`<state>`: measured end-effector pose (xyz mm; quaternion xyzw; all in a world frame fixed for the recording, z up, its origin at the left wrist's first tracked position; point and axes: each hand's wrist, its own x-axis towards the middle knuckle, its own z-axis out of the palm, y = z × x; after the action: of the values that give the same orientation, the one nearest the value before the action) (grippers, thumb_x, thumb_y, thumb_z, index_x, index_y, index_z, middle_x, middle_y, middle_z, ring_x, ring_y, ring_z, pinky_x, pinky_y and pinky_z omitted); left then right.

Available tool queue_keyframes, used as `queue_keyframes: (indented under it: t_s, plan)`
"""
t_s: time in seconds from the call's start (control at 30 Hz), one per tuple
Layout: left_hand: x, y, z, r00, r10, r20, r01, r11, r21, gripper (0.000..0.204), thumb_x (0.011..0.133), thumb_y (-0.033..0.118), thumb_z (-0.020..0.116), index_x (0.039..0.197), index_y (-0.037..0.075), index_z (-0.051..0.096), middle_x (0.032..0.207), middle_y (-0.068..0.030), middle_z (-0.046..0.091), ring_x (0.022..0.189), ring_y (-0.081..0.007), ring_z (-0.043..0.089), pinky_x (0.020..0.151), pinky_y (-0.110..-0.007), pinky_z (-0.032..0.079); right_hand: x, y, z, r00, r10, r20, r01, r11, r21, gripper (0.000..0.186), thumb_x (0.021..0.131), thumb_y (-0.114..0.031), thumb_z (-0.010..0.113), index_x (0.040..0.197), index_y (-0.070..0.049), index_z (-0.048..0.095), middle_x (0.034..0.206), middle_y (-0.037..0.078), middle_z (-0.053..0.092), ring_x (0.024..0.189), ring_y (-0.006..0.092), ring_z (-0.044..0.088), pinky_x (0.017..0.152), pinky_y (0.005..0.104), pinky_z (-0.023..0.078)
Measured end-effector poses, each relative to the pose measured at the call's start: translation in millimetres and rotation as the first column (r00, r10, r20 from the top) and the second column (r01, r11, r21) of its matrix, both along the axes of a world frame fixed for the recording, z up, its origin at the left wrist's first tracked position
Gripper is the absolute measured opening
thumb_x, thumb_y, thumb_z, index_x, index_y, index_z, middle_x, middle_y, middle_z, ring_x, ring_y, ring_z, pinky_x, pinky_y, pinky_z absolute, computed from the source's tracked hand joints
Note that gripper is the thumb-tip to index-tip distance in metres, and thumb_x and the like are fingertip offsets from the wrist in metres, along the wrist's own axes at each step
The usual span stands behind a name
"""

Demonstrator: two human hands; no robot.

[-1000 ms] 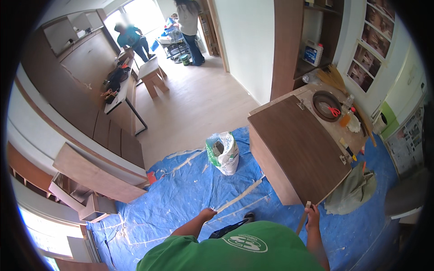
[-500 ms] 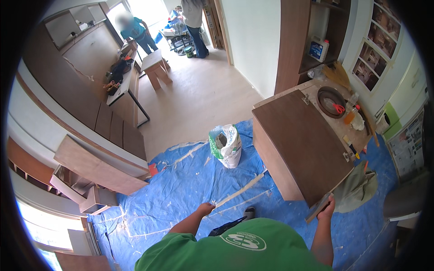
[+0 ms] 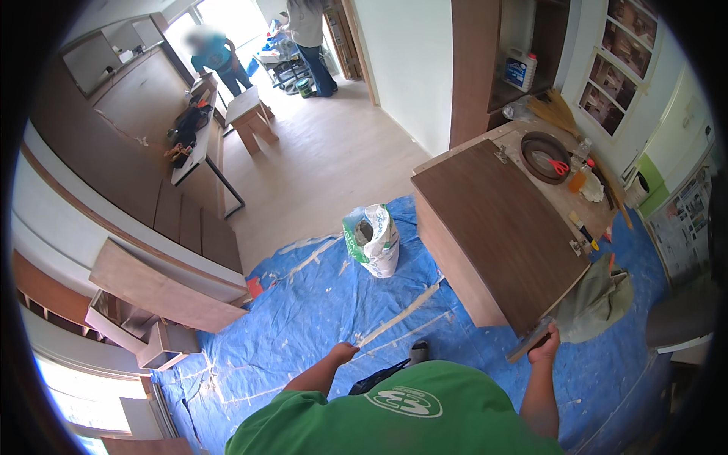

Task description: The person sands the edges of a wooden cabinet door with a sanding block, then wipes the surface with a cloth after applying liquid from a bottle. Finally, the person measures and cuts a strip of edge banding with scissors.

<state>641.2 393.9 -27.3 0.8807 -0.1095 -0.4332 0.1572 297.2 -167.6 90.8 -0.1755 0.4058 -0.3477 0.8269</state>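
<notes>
Presently | right grip (image 3: 544,348) clasping flat block (image 3: 526,343) | left grip (image 3: 345,353): can't make out | sack (image 3: 382,254) lettered | shirt (image 3: 334,415) emblem-printed

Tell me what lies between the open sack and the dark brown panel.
In the head view, from the sack toward the dark brown panel: a stretch of blue sheeting, then the pale wooden side under the panel.

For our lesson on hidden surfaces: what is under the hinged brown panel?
A pale wooden side shows below the left edge of the hinged brown panel; whatever else lies underneath is covered by it.
</notes>
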Motion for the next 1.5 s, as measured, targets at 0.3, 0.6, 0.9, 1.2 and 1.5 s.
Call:
queue_keyframes:
  t_s: [0.3,0.6,0.9,1.2,1.5]
  plan:
    - [4.3,-25.4,17.4,0.999,-0.015,-0.037,0.016,1.000,0.019,0.057,0.090,0.056,0.062,0.111,0.005,0.076,0.113,-0.0204,0.074,0.109,-0.0384,0.068,0.093,-0.044,0.052,-13.2,24.5,-0.5,0.991,0.123,-0.054,-0.120,0.991,0.054,0.049,0.080,-0.041,0.065,0.123,-0.016,0.062,0.119,0.009,0.067,0.109,0.0326,0.061,0.087,0.0507,0.048]
    - [-1.0,-30.0,17.2,0.998,-0.057,-0.037,0.058,0.998,0.017,0.058,0.091,0.057,0.061,0.109,0.004,0.076,0.109,-0.0215,0.074,0.104,-0.0384,0.070,0.091,-0.045,0.053,-24.4,41.4,7.6,0.968,0.240,-0.071,-0.232,0.968,0.098,0.047,0.081,-0.031,0.064,0.121,-0.007,0.059,0.113,0.016,0.068,0.096,0.0358,0.065,0.079,0.0464,0.052]
    - [-5.5,-16.8,-9.3,0.998,0.016,-0.061,-0.018,0.999,-0.037,0.059,0.090,0.057,0.061,0.108,0.003,0.076,0.111,-0.0220,0.074,0.106,-0.0385,0.069,0.092,-0.045,0.053,-45.2,42.1,0.7,0.936,0.288,-0.203,-0.273,0.957,0.099,0.031,0.085,-0.024,0.062,0.113,-0.011,0.059,0.100,0.014,0.069,0.083,0.0336,0.067,0.074,0.0464,0.054]
    - [-3.8,-22.4,-10.3,0.997,0.031,-0.075,-0.034,0.999,-0.034,0.058,0.089,0.054,0.063,0.110,0.001,0.076,0.114,-0.0223,0.073,0.108,-0.0388,0.068,0.093,-0.044,0.052,-83.3,40.9,-11.4,0.812,0.345,-0.471,-0.371,0.928,0.040,0.029,0.085,-0.020,0.064,0.111,-0.007,0.060,0.093,0.012,0.063,0.074,0.0319,0.067,0.062,0.0457,0.056]
    - [-1.0,-37.0,-9.2,0.997,-0.021,-0.069,0.018,0.999,-0.042,0.056,0.090,0.053,0.062,0.110,0.003,0.076,0.114,-0.0225,0.073,0.110,-0.0395,0.068,0.095,-0.044,0.052,-135.3,60.7,-18.6,0.807,0.350,-0.475,-0.297,0.937,0.185,0.028,0.090,-0.027,0.061,0.103,-0.002,0.062,0.084,0.017,0.064,0.072,0.0350,0.067,0.061,0.0493,0.056]
